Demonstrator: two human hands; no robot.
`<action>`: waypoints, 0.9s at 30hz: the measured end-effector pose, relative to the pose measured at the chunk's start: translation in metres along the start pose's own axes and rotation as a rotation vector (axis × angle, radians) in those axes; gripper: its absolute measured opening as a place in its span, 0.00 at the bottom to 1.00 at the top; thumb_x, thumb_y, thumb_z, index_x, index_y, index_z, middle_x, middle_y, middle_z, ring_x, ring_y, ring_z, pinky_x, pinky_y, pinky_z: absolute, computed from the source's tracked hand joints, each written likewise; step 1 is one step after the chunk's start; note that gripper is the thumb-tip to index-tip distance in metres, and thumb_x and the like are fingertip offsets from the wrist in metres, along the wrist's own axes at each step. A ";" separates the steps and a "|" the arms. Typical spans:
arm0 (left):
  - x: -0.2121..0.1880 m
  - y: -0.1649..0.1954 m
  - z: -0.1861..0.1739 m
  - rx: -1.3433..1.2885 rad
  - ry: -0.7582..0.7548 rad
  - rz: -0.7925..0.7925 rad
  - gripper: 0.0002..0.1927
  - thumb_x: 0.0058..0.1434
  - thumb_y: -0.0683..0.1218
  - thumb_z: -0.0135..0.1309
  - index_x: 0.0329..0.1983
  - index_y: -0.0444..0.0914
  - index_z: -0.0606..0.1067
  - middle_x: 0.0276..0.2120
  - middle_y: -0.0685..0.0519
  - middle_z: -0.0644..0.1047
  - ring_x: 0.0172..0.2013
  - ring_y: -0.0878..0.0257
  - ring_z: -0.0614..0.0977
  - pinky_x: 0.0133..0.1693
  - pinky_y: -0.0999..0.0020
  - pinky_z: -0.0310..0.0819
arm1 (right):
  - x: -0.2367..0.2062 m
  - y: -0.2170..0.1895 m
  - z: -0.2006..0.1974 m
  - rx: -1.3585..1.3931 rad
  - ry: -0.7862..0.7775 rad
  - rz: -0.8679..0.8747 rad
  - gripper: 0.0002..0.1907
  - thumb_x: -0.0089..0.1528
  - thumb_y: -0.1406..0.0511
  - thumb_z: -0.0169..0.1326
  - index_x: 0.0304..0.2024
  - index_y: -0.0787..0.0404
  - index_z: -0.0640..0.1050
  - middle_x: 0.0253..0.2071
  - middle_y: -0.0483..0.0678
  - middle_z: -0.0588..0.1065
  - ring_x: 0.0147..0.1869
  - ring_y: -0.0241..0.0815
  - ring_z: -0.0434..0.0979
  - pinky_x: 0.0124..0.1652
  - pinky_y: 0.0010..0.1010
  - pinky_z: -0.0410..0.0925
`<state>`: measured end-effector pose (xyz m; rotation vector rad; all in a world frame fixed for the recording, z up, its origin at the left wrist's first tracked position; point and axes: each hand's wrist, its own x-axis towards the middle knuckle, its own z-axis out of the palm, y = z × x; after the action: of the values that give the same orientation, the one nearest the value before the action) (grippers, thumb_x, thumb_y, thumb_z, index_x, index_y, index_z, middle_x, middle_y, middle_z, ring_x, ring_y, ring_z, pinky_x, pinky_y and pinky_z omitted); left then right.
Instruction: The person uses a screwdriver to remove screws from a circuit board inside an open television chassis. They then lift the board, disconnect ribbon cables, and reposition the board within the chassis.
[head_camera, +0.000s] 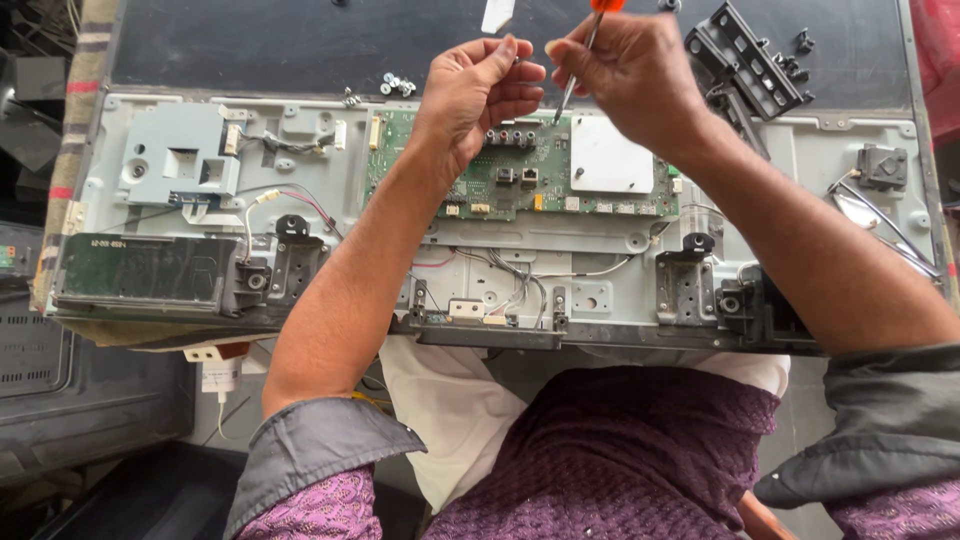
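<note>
A flat television lies face down with its back cover off, showing a grey metal chassis (600, 290). A green main circuit board (520, 185) sits in the middle, with a white metal shield (608, 155) on it. My right hand (630, 75) grips a screwdriver with an orange handle (580, 60), its tip down at the board's top edge. My left hand (480, 95) hovers just left of the tip, fingers curled and pinched; I cannot tell whether it holds something small.
A grey power board cover (180, 160) sits at the chassis's left, with wires (290, 200) running from it. Loose screws (397, 84) lie on the dark panel above. Black plastic brackets (750, 55) rest at the top right. A dark speaker bar (140, 270) lies lower left.
</note>
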<state>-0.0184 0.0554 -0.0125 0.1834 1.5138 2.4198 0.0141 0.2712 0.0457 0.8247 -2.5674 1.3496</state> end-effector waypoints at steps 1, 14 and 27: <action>0.001 0.001 -0.001 -0.025 -0.002 -0.011 0.12 0.69 0.45 0.52 0.48 0.31 0.78 0.34 0.45 0.84 0.32 0.60 0.87 0.37 0.65 0.88 | 0.000 0.000 0.001 0.000 -0.014 -0.001 0.08 0.76 0.67 0.51 0.49 0.67 0.78 0.41 0.53 0.81 0.46 0.39 0.84 0.44 0.29 0.79; -0.004 0.007 0.003 -0.022 -0.011 -0.016 0.09 0.69 0.43 0.53 0.47 0.33 0.76 0.39 0.43 0.84 0.36 0.57 0.89 0.40 0.63 0.90 | -0.008 0.009 0.005 -0.045 0.060 -0.066 0.09 0.77 0.67 0.53 0.45 0.69 0.78 0.37 0.50 0.82 0.41 0.36 0.84 0.42 0.28 0.78; -0.003 0.004 -0.001 0.006 -0.038 -0.024 0.12 0.66 0.48 0.58 0.43 0.34 0.79 0.33 0.48 0.84 0.31 0.62 0.87 0.35 0.65 0.88 | -0.012 0.012 -0.006 0.000 0.056 -0.068 0.08 0.76 0.69 0.52 0.46 0.69 0.78 0.40 0.50 0.81 0.45 0.36 0.84 0.45 0.27 0.79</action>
<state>-0.0167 0.0521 -0.0094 0.2106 1.4984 2.3796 0.0172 0.2861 0.0366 0.8530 -2.4739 1.3344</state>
